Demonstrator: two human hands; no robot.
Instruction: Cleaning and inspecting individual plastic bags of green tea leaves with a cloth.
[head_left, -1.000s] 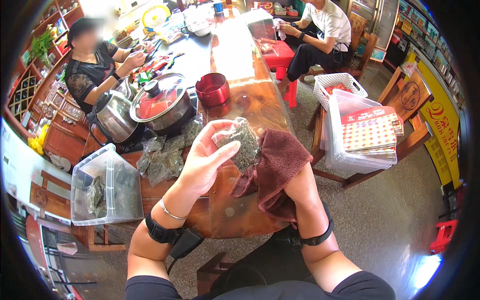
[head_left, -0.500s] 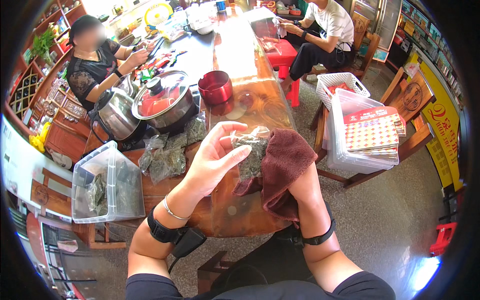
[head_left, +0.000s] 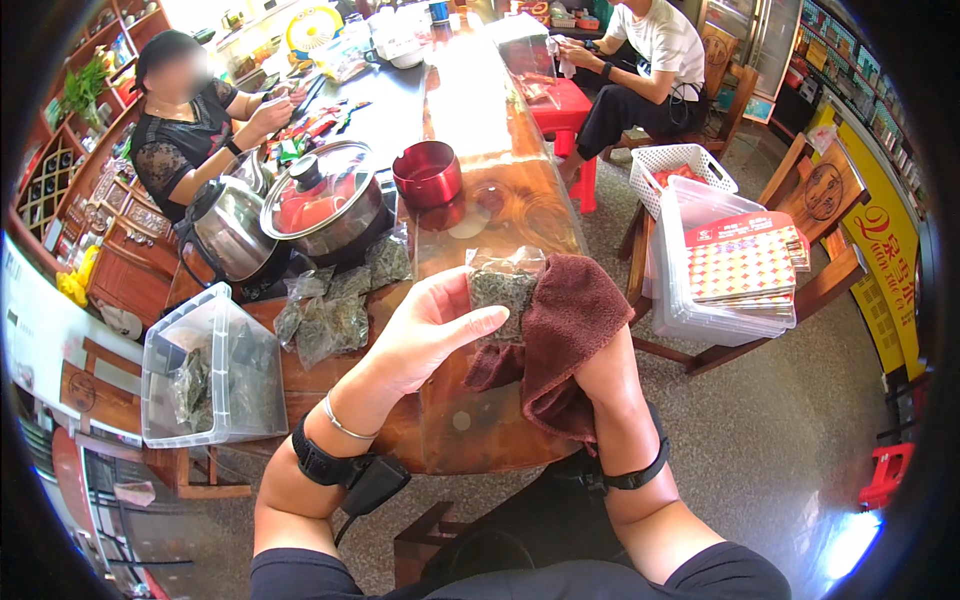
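Above the near end of the tabletop (head_left: 480, 445): a clear plastic packet (head_left: 500, 290) of dark, dried-looking flakes, raised between the two hands.
Left hand (head_left: 425, 335): grasping the packet by its left side, thumb across the front; a silver bangle (head_left: 345, 420) circles the wrist.
Right hand (head_left: 598, 365): mostly covered by a brown cloth (head_left: 575, 305); its fingers are hidden, so I cannot tell how they are closed.
Brown cloth: draped over the hand, touching the packet's right side, one corner hanging below it.
More packets (head_left: 335, 315): clear bags of similar dark stuff, piled on the tabletop to the left of the left hand.
Clear bin (head_left: 262, 415): at the tabletop's left edge, dark packets inside.
Cookware: a steel kettle (head_left: 232, 240) just beside a glass-lidded pot (head_left: 345, 235), with a red metal bowl (head_left: 427, 180) to the pot's right.
Right of the tabletop: a clear tub (head_left: 690, 318) of patterned printed sheets, near a white basket (head_left: 712, 168).
Co-workers: one person (head_left: 185, 130) across at the left, another (head_left: 660, 60) seated by a red stool (head_left: 565, 110).
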